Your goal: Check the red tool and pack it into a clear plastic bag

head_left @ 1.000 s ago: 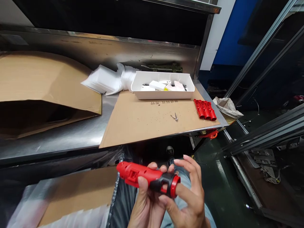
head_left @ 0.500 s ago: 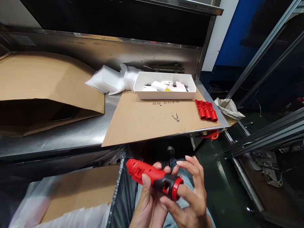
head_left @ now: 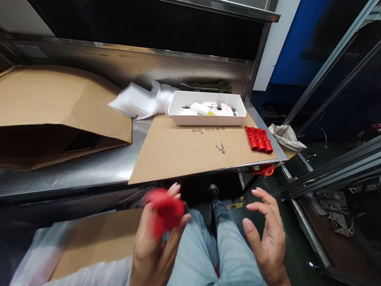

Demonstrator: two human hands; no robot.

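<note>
head: left hand (head_left: 149, 246) holds red part (head_left: 166, 210); cardboard (head_left: 163, 159) bears chinese print (head_left: 208, 129)

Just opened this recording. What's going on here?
The person's left hand holds a red plastic part, blurred in the picture, while the right hand is open beside it with nothing visible in its grasp. On the cardboard sheet in front lie more red parts, with a small metal tool to their left and a white bin behind.
</note>
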